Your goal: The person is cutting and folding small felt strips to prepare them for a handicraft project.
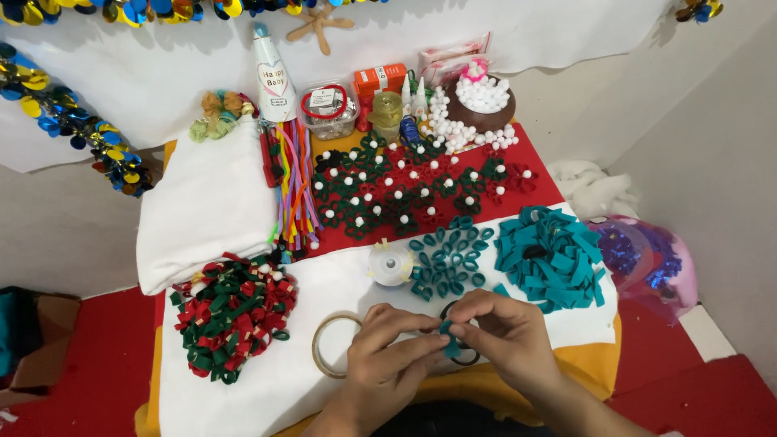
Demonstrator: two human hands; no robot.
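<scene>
On the worktop: a white cloth cover (pixel 243 380) spans the near half, with a red cloth (pixel 534 182) behind it — craft supplies lie all over both.
Folded cloth: a white folded cloth (pixel 206 210) lies at the far left of the worktop, beside a bundle of coloured pipe cleaners (pixel 295 190).
Flower rows: red and green loop flowers (pixel 405 190) with white pompom centres lie on the red cloth.
Red-green pile: a heap of red and green ribbon loops (pixel 235 311) lies near left, well apart from both hands.
Teal strips: a pile of teal strips (pixel 550 255) lies at the right edge.
Teal loops: finished teal loops (pixel 445 259) lie between the strips and a small clear tape roll (pixel 390 265).
Tape ring: a large clear tape ring (pixel 328 344) lies just beside the left hand.
Left hand (pixel 388 352): fingers pinched together on the teal loop piece (pixel 450 338).
Right hand (pixel 506 332): fingertips clamped on the same piece from the other side — it is held just above the near worktop edge, over a dark ring (pixel 463 358).
</scene>
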